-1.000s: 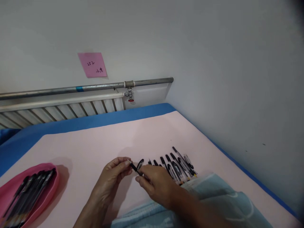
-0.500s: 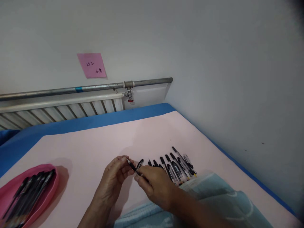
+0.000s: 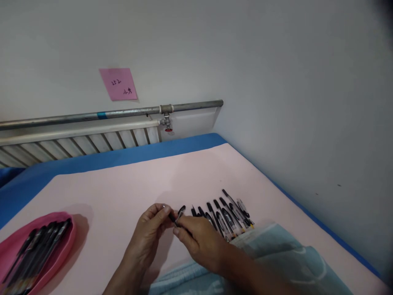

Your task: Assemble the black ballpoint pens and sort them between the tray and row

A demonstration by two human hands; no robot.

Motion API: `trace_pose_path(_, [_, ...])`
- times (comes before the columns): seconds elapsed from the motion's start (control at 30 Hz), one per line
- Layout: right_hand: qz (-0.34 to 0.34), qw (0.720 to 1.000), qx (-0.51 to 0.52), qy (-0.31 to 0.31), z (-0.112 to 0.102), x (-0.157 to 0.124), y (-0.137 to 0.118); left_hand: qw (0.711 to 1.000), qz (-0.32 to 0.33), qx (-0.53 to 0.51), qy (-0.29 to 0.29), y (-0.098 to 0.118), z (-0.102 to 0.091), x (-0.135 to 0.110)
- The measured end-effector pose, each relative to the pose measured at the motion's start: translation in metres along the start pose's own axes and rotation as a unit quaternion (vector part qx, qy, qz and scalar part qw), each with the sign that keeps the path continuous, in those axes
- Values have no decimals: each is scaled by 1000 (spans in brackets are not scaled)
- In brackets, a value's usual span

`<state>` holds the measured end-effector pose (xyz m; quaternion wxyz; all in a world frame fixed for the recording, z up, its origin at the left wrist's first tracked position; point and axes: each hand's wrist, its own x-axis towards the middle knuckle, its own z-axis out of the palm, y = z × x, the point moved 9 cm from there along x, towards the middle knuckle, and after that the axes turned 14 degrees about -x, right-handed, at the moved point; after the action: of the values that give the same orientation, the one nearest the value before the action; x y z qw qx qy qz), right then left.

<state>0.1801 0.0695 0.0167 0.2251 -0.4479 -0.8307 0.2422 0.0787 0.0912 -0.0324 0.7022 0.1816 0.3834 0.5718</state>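
Between my two hands, above the pink mat, is a black pen (image 3: 172, 218), its tip end pointing up and left. My left hand (image 3: 150, 225) is closed, with thumb and fingers pinched round the tip end, covering most of it. Farther down, my right hand (image 3: 202, 239) is closed round the barrel, hiding the rear end. A black pen cap (image 3: 181, 210) sticks up beside the barrel at my right fingertips. Just beyond my right hand lie several loose pens and caps (image 3: 229, 217), partly hidden behind it.
At the left, a pink tray (image 3: 73, 233) holds several black pens (image 3: 37, 250). Light blue cloth (image 3: 282, 250) covers the near edge. The pink mat (image 3: 107, 196) lies over a blue surface (image 3: 141, 155). Behind it are a radiator (image 3: 92, 143), a metal pipe (image 3: 132, 112) and walls.
My left thumb and fingers have closed over the pen's tip, which showed bare before. My right hand has barely moved. The loose pens and the tray are unchanged.
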Motion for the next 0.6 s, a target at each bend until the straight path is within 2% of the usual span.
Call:
trace_pose_path(0.1, [10, 1000, -9, -10, 1, 0, 1, 1000, 6, 3, -7, 2, 1, 0])
trace_pose_path(0.27, [15, 1000, -20, -11, 0, 0, 2, 999, -31, -16, -22, -3, 5, 0])
trace_pose_path(0.4, [7, 1000, -15, -1, -1, -1, 1, 1000, -6, -8, -2, -2, -1, 1])
trace_pose_path(0.6, [18, 999, -28, -11, 4, -1, 6, 1000, -13, -4, -20, -2, -1, 2])
